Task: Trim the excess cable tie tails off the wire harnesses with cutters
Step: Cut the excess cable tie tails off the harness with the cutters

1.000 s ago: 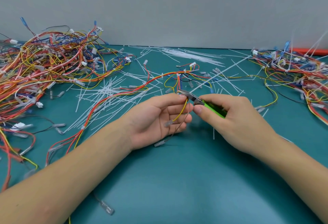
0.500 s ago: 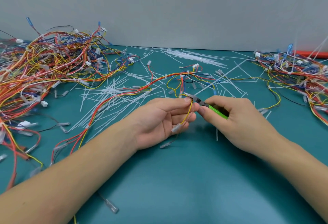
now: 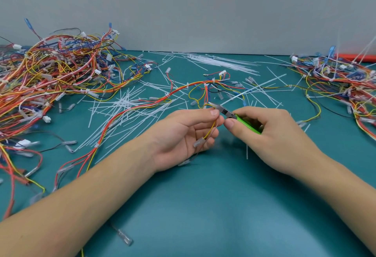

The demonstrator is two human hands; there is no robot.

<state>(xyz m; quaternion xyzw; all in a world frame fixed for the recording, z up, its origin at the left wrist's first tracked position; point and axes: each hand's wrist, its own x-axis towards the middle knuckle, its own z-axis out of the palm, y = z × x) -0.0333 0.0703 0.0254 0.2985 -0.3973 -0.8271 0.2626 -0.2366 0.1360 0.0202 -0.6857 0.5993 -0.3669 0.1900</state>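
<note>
Both bare forearms reach in from the near edge and meet at the middle. The left hand (image 3: 183, 134) lies palm up, thumb and forefinger pinched together, other fingers loosely curled. The right hand (image 3: 270, 132) is knuckles up, fingers folded in a closed grip, thumb extended toward the left fingertips.

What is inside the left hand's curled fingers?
The left hand pinches a yellow wire whose clear-sleeved terminal hangs over the palm. Whether a cable tie sits at the pinch is hidden by fingertips.

Bright, even light falls from above, leaving only soft, faint shadows on the desk (image 3: 203, 206) and no hard glare. The wide lens bows the edges, and detail is slightly soft throughout.
</note>
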